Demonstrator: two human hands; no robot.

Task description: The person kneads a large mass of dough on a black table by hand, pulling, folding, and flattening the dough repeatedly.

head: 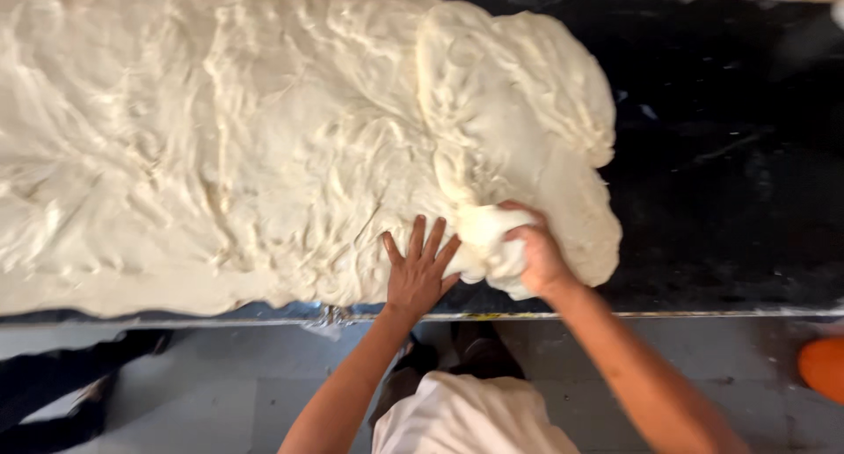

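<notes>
A: At the near edge of the bench [730,181], what is going on?

B: A huge slab of pale dough [220,146] covers most of the dark top. The person is working at its right end. The left hand [420,274] lies flat on the dough with the fingers spread, pinning it down. The right hand [538,254] is closed around a lump of dough [488,243] at the slab's near edge, fingers curled over it.

A: So which step would you say is in hand?

B: I judge it to be pulling a portion off the mass: one hand anchors, the other grips. The lump is still joined to the slab by a stretched neck, so it is not free yet.

A: What does the next move call for?

B: Probably a firm pull or twist with the right hand while the left hand holds the slab steady, since dough this soft will stretch rather than snap.

A: How does the stuff look?

B: Creamy white, matt, wrinkled and ridged on the left, smoother and puffier in the folded mound [519,76] at the right end. The bench top is black and glossy with a metal edge. Below it lie a grey floor [220,384] and something orange [825,366] at the far right.
</notes>
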